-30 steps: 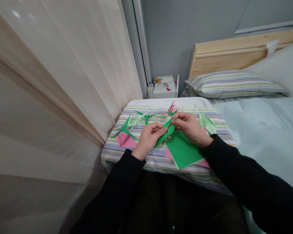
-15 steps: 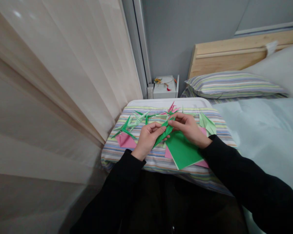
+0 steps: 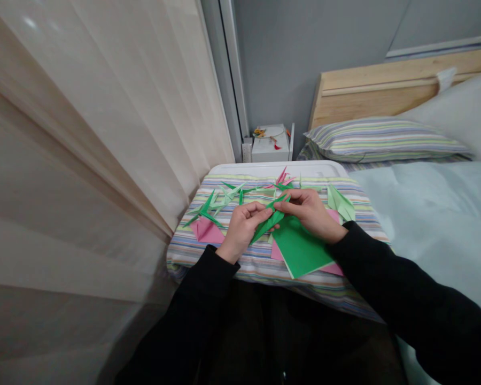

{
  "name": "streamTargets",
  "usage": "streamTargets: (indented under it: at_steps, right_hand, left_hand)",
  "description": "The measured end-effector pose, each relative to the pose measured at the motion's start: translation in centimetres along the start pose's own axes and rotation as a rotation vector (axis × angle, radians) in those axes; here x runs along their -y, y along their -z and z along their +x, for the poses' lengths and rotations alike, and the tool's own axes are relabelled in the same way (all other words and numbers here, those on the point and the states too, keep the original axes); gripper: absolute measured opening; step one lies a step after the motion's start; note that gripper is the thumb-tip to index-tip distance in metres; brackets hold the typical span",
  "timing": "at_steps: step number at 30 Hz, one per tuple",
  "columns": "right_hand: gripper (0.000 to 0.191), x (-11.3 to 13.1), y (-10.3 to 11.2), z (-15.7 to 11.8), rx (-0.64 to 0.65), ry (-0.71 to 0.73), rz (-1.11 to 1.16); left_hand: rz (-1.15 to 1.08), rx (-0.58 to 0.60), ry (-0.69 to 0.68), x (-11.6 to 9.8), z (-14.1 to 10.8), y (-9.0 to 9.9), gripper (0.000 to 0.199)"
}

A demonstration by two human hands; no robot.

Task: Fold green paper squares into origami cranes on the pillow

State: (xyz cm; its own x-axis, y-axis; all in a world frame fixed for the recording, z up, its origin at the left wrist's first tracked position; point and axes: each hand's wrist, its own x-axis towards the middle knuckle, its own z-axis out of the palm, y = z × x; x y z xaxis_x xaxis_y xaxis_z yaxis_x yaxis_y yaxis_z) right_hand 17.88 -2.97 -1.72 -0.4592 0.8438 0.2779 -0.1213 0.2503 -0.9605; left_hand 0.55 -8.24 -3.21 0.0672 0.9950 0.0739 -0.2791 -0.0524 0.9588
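A long, narrow piece of folded green paper [image 3: 268, 224] is held tilted between both hands above the striped cloth. My left hand [image 3: 243, 224] pinches its lower left part, thumb on top. At its upper right end, my right hand [image 3: 308, 213] grips it between thumb and fingers. Flat green sheets [image 3: 302, 250] lie below my right hand, over pink paper [image 3: 277, 252]. Left of my hands are a dark green folded figure [image 3: 203, 212], a light green one [image 3: 227, 198] and a pink folded piece [image 3: 207, 231]. Behind the hands stands a pink figure [image 3: 281, 175].
A light green folded piece [image 3: 341, 204] rests on the right of the cloth-covered table [image 3: 260, 169]. A curtain [image 3: 152, 107] hangs close on the left. The bed [image 3: 433, 214] with a striped pillow [image 3: 388, 140] is at the right; a small white cabinet [image 3: 269, 155] stands behind.
My right hand has shifted slightly down along the folded green paper, and the paper's upper end shows more past its fingertips. My left hand stays in nearly the same place.
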Motion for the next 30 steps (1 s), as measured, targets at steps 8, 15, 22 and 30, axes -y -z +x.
streamTargets:
  at_steps: [8, 15, 22, 30]
  right_hand:
    - [0.029, -0.5, 0.2, 0.1, 0.012, -0.054, 0.074]
    - [0.03, -0.7, 0.1, 0.2, -0.033, -0.062, 0.118]
    - [0.022, -0.7, 0.6, 0.2, -0.159, 0.196, -0.141]
    - [0.008, -0.1, 1.1, -0.1, 0.022, 0.582, -0.597]
  left_hand:
    - [0.01, -0.009, 0.025, -0.4, -0.4, -0.1, 0.037]
    - [0.038, -0.012, 0.016, -0.2, -0.3, 0.0, 0.038]
    - [0.011, -0.076, 0.003, 0.1, 0.1, 0.0, 0.031]
    - [0.027, -0.091, 0.011, 0.3, 0.1, -0.1, 0.031]
